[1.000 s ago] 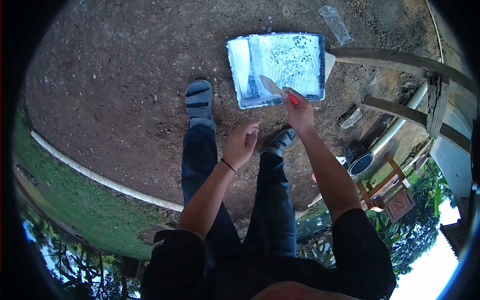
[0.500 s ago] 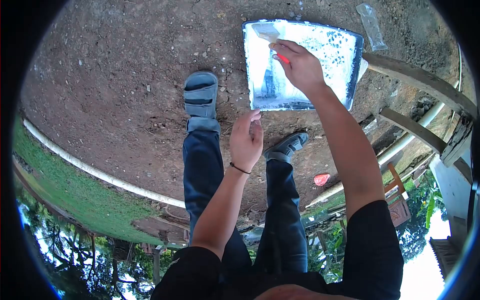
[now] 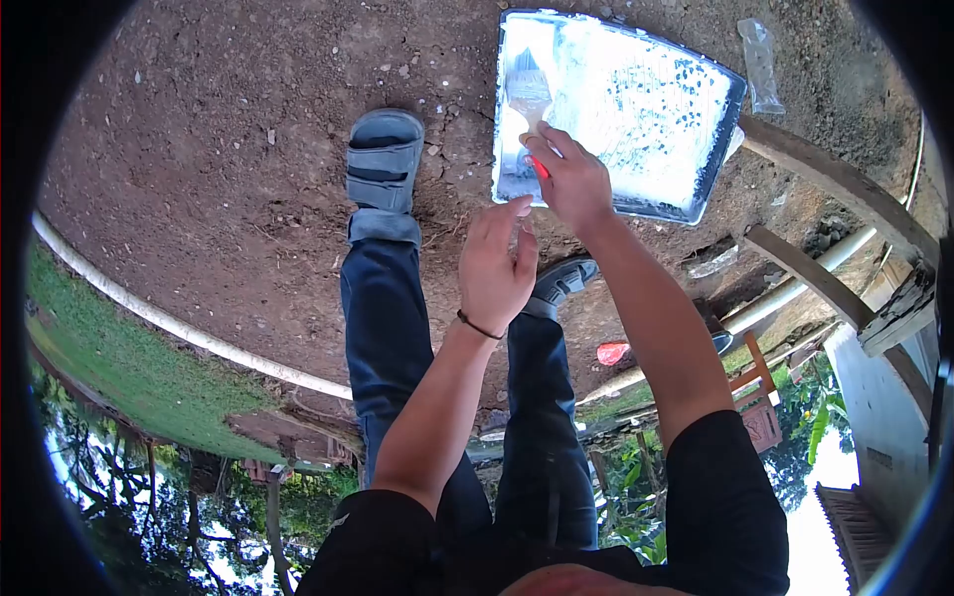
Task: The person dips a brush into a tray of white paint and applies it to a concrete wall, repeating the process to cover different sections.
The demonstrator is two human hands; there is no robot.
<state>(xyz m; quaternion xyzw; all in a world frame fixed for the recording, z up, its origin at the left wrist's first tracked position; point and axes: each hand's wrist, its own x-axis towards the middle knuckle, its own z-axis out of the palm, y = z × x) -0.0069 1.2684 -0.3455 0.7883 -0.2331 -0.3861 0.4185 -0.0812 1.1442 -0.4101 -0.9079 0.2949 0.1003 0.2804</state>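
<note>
My right hand [image 3: 573, 182] is closed round the red-marked handle of a paintbrush [image 3: 529, 91]. The brush's bristles lie over the left part of a dark paint tray [image 3: 636, 119] coated with white paint. Near the tray's lower left edge is my left hand [image 3: 497, 260], palm turned inward, fingers apart and slightly curled, with nothing in it. A dark band circles the left wrist.
Brown soil [image 3: 219, 179] surrounds my sandalled feet. A clear plastic wrapper [image 3: 759, 66] lies right of the tray. Curved wooden beams [image 3: 835, 179] stand at the right, near a red object [image 3: 612, 353]. A white pipe [image 3: 189, 333] borders the grass.
The brush has moved from the tray's lower middle to its left part, and its bristles now point away from me. The tray appears farther up and right in view. My left hand stays empty.
</note>
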